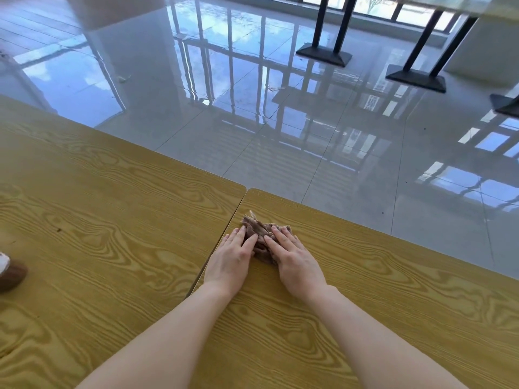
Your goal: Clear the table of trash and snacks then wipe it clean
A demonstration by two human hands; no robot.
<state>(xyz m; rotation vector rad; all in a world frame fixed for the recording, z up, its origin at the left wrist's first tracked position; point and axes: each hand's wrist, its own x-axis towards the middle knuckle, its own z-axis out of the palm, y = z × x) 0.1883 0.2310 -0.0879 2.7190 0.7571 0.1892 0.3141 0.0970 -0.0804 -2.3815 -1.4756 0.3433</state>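
A crumpled brown cloth (259, 230) lies on the right wooden table (379, 290), close to its far left corner. My left hand (230, 259) rests flat on the cloth's left side, fingers stretched forward, straddling the seam between the two tables. Over the cloth's right side lies my right hand (297, 262), palm down with the fingers pressing on the fabric. Both hands press on the cloth rather than gripping it. Part of the cloth is hidden under the palms.
A second wooden table (98, 220) adjoins on the left, with a small dark speck (59, 229) on it. A brown and white object (9, 272) sits at the left edge. Beyond the far edge lie glossy floor tiles and black table bases (324, 54).
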